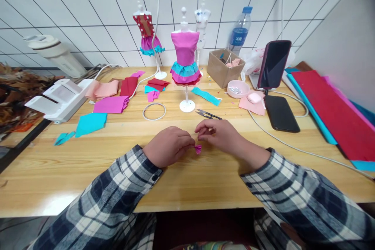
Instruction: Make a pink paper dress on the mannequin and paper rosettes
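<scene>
Both hands, left (168, 145) and right (218, 134), grip what looks like folded pink paper (198, 149), table edge (187, 205) near, scissors (208, 115) beyond.

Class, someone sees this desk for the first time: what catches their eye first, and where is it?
Probably the pink and blue dress form standing mid-table, with two more forms behind it. Next, the left hand and right hand meeting at the near edge, pinching a tiny pink paper piece between them. Red paper sheets lie far right.

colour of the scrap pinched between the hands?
Magenta pink scrap, held by left hand and right hand; head view.
</scene>
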Tool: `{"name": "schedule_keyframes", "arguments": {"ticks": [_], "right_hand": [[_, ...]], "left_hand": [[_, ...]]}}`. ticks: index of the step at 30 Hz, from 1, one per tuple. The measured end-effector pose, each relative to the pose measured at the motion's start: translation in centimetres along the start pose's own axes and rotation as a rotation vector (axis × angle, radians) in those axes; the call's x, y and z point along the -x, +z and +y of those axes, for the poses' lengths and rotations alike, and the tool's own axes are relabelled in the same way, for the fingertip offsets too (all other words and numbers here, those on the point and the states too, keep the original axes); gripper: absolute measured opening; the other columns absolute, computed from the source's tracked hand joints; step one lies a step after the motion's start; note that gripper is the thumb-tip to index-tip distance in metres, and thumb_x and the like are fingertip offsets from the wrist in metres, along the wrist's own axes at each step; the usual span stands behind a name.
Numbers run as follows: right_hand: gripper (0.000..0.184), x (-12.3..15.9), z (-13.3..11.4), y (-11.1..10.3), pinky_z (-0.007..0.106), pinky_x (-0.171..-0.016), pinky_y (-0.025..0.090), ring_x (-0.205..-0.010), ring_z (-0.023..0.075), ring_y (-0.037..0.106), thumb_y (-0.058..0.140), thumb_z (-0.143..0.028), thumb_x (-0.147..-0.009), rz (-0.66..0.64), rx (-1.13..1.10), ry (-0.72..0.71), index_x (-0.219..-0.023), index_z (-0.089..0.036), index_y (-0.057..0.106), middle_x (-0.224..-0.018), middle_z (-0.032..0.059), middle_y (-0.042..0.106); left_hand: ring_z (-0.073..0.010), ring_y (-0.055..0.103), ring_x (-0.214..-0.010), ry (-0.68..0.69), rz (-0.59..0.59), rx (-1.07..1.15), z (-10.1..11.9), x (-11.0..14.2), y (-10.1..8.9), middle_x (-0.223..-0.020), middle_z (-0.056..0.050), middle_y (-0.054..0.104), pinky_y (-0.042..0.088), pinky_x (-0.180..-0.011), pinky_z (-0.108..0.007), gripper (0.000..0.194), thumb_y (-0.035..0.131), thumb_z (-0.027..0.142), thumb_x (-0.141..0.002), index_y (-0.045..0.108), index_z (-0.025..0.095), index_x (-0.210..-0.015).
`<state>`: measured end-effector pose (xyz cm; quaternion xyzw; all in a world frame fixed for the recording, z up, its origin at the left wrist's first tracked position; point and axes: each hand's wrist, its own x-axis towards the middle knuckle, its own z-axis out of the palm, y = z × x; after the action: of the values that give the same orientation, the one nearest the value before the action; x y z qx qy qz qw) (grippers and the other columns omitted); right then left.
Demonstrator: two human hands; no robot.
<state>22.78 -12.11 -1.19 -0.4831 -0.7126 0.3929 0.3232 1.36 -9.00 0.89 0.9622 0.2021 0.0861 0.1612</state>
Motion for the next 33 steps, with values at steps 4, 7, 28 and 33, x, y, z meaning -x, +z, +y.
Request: {"name": "schedule_keyframes", "arguments": {"ticks": [4,7,28,33], "right_hand": [[0.015,0.4,-0.9,0.5,0.03,-0.073,0.044,-0.081,0.0174,0.058,0.063,-0.01,-0.081,0.057,0.397,-0.302,-0.091,-0.021,0.066,-0.079,0.0001,0.07],[0.01,0.7,-1.9,1.0,0.029,-0.069,0.041,-0.077,0.0179,0.053,0.057,-0.013,-0.086,0.073,0.567,-0.438,-0.086,-0.019,0.065,-0.073,0.0016,0.065],[0.017,0.5,-2.1,2.0,0.024,-0.052,0.044,-0.059,0.0116,0.058,0.071,-0.034,-0.078,0.387,-0.221,-0.009,-0.079,-0.02,0.061,-0.072,-0.0003,0.068],[0.018,-0.4,-0.5,0.7,0.026,-0.06,0.05,-0.066,0.0127,0.062,0.071,-0.029,-0.073,-0.071,-0.563,0.207,-0.083,-0.018,0.06,-0.072,-0.0004,0.066]], "left_hand": [[-0.021,0.066,-0.079,-0.097,-0.086,-0.064,0.5,-0.1,0.3,-0.085,-0.004,0.072,0.044,-0.071,-0.032,0.025,0.045,0.022,-0.091,0.069,0.022,-0.095],[-0.0221,0.066,-0.076,-0.181,-0.078,-0.083,0.9,-0.2,0.5,-0.082,-0.005,0.072,0.042,-0.066,-0.031,0.021,0.05,0.02,-0.085,0.069,0.021,-0.092],[-0.0142,0.064,-0.07,-0.443,0.587,1.145,0.9,-0.4,1.4,-0.071,-0.003,0.07,0.05,-0.073,-0.028,0.02,0.07,0.035,-0.078,0.066,0.016,-0.078],[-0.0165,0.065,-0.076,-0.072,0.369,0.377,0.5,0.3,-0.1,-0.082,-0.006,0.073,0.047,-0.073,-0.029,0.013,0.059,0.024,-0.086,0.07,0.018,-0.087]]}}
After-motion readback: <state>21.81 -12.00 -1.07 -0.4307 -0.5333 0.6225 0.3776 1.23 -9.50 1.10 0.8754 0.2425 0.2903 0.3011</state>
